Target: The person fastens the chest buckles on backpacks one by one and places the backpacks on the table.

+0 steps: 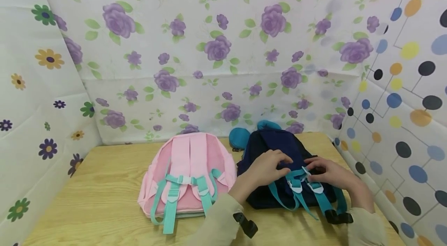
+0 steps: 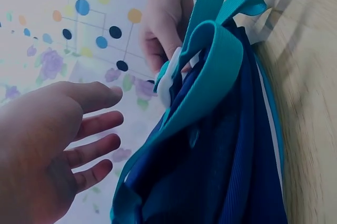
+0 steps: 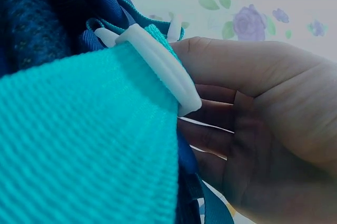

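A navy backpack (image 1: 279, 143) lies on the table with its back panel up, teal straps (image 1: 323, 199) and white buckles (image 1: 295, 187) showing. My right hand (image 1: 330, 172) pinches the teal chest strap by its white clip (image 1: 305, 170) between thumb and fingers. In the right wrist view a white strap buckle (image 3: 160, 68) partly covers these fingertips. My left hand (image 1: 267, 168) hovers over the pack's left side. The left wrist view shows its fingers (image 2: 100, 147) spread loosely, apart from the teal webbing (image 2: 210, 76).
To the left lies a pink backpack (image 1: 188, 153) with mint straps, also back panel up. A round teal pouch (image 1: 239, 138) sits behind the navy pack's left edge. Patterned cloth (image 1: 216, 63) encloses the wooden table (image 1: 101, 184) at back and sides.
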Action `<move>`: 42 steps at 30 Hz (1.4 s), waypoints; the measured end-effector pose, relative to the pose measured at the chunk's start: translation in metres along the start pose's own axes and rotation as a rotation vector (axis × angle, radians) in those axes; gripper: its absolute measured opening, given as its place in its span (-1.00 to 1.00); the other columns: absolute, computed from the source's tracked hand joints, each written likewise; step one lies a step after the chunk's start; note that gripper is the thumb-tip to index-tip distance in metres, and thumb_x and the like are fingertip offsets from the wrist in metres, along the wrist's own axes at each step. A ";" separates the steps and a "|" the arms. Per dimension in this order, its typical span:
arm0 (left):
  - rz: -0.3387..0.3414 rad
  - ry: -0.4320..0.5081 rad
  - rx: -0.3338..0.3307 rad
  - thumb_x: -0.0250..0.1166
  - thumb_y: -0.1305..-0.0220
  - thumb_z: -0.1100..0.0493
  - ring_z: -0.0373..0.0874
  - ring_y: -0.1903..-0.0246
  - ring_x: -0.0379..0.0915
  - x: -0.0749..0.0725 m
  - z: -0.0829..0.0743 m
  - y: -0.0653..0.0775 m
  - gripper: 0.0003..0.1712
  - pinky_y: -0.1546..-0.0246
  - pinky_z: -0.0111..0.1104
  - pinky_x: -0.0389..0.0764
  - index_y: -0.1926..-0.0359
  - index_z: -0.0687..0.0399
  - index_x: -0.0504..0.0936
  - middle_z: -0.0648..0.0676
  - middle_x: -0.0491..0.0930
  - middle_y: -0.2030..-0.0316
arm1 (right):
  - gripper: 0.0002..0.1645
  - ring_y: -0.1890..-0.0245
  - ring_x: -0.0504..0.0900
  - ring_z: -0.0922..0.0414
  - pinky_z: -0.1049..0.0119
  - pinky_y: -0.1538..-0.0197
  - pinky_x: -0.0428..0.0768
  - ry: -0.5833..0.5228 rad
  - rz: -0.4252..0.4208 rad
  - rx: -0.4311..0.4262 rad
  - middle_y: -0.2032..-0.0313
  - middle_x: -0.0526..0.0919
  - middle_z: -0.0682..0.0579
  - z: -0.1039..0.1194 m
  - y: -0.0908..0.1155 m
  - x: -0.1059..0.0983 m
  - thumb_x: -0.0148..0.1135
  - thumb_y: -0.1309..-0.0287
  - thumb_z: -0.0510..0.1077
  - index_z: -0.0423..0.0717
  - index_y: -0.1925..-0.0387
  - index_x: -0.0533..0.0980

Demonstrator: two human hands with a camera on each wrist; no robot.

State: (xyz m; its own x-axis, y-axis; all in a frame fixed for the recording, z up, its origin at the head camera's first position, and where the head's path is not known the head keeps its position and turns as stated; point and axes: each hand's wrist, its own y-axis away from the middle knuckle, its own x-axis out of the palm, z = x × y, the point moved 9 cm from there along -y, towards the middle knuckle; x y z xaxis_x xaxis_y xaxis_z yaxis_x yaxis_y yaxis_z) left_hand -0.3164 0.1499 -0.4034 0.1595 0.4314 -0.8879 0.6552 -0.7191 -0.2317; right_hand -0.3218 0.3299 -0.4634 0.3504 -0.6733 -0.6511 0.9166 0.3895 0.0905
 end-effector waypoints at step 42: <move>0.064 -0.169 -0.206 0.21 -0.34 -0.28 -0.41 0.29 0.44 0.052 -0.013 -0.037 -0.64 0.35 -0.56 0.43 -0.08 -0.41 0.64 -0.28 0.56 0.21 | -0.66 -0.28 0.40 -0.33 0.16 -0.02 0.64 0.036 0.015 0.009 -0.37 0.31 -0.32 -0.005 -0.002 0.001 0.34 -0.24 0.07 0.03 0.02 0.61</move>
State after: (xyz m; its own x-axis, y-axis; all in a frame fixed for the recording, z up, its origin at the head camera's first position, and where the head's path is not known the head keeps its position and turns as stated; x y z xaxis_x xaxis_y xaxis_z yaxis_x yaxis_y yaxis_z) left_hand -0.3230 0.2058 -0.4361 0.0911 0.2795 -0.9558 0.7871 -0.6082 -0.1028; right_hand -0.3239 0.3318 -0.4676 0.3571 -0.6444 -0.6762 0.9129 0.3938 0.1069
